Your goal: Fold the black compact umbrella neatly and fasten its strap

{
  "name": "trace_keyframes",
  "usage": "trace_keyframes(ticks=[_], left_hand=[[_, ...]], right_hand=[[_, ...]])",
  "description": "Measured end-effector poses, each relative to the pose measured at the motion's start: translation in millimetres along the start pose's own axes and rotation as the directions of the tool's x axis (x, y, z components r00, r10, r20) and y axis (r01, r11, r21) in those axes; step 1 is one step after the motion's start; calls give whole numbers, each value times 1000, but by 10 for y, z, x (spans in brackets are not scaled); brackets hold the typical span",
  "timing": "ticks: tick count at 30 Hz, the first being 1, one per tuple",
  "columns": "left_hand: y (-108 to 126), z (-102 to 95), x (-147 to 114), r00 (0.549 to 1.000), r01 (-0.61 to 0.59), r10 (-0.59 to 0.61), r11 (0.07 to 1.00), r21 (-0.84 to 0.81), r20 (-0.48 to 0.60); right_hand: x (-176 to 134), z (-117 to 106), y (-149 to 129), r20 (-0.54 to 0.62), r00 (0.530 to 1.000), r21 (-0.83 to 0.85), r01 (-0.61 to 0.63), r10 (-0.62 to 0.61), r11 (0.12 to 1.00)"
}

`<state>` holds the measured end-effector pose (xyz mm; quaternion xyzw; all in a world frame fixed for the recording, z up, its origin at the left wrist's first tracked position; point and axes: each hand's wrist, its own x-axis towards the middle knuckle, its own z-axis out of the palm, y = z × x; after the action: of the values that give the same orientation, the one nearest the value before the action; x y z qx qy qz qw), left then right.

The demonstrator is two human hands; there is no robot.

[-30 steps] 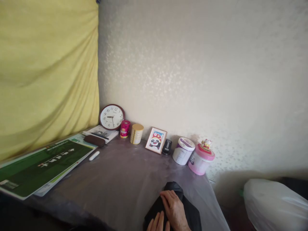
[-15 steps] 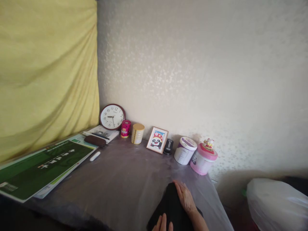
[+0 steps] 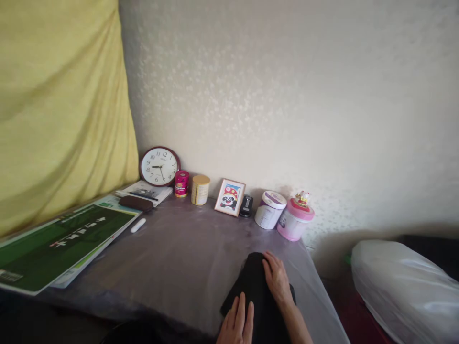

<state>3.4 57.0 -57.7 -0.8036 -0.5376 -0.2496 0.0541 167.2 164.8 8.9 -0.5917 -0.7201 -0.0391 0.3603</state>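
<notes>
A black folded cloth point(image 3: 255, 286) lies near the table's front right; its exact kind does not show. My left hand point(image 3: 237, 321) rests flat on its lower left part, fingers stretched out and nearly together. On the upper right edge of the cloth lies my right hand point(image 3: 277, 277), fingers extended and slightly bent over the fabric. Neither hand grips it. Behind the cloth stand a white and purple tub point(image 3: 269, 210) and a pink-lidded tub point(image 3: 294, 222) with a small figurine point(image 3: 303, 198) on top.
Along the wall stand a round clock point(image 3: 160, 166), a pink can point(image 3: 181, 184), a yellow-lidded can point(image 3: 200, 190), a framed panda picture point(image 3: 230, 197) and a black object point(image 3: 245, 206). Green printed sheets point(image 3: 71, 243), a brown case point(image 3: 135, 203) and a white object point(image 3: 138, 225) lie left. A plastic bag point(image 3: 405, 282) sits right.
The view has tilted down and turned slightly right, so more of both hands and the cloth shows. Both hands remain on the black cloth.
</notes>
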Motion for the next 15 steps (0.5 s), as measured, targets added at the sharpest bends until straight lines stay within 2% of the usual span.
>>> trace_keyframes(ticks=[3, 7, 11, 13, 15], left_hand=[[-21, 1, -1, 992, -12, 16, 999, -35, 122], [-53, -70, 25, 962, -34, 63, 993, -113, 266], [-67, -219, 59, 930, -16, 77, 986, -169, 360], [-67, -298, 72, 915, -9, 86, 981, -192, 395], [-63, -361, 80, 911, -3, 92, 977, -215, 403]], right_hand=[[-125, -210, 260, -91, 974, -7, -210, 209, 978], [-541, -563, 433, -23, 876, -10, -482, 481, 876], [-816, -741, 340, 105, 809, 7, -583, 579, 813], [-844, -770, 232, 160, 777, 51, -622, 608, 781], [-825, -787, 129, 165, 757, 78, -649, 632, 757]])
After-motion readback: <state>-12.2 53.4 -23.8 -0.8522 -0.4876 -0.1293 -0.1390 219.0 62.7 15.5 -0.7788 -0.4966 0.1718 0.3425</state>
